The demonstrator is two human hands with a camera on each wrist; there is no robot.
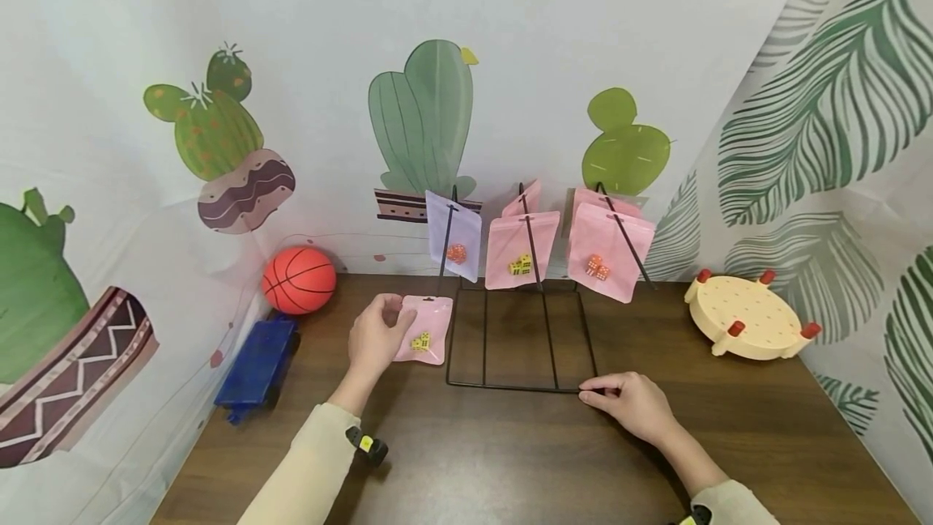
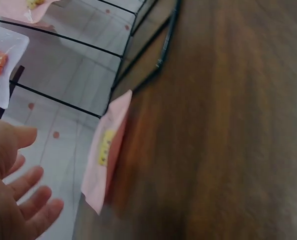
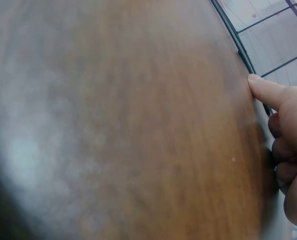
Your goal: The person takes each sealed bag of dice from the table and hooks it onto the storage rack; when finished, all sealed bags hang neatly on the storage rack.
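A black wire rack (image 1: 503,386) stands on the wooden table. From its hooks hang a purple pouch (image 1: 470,233) with orange dice, a pink pouch (image 1: 503,241) with yellow dice and another pink pouch (image 1: 619,245) with orange dice; more pink pouches show behind the last two. Left of the rack's base is a single pink pouch (image 1: 436,316) with yellow dice. My left hand (image 1: 375,339) is beside that pouch; the left wrist view shows its fingers spread, apart from the pouch (image 2: 93,175). My right hand (image 1: 637,407) pinches the rack's front right corner between thumb and finger.
An orange toy basketball (image 1: 299,279) sits at the back left, with a blue toy cart (image 1: 258,363) in front of it. At the right lies a cream round piece (image 1: 747,314) with red-tipped pegs. A patterned cloth backdrop (image 1: 532,47) closes off the back.
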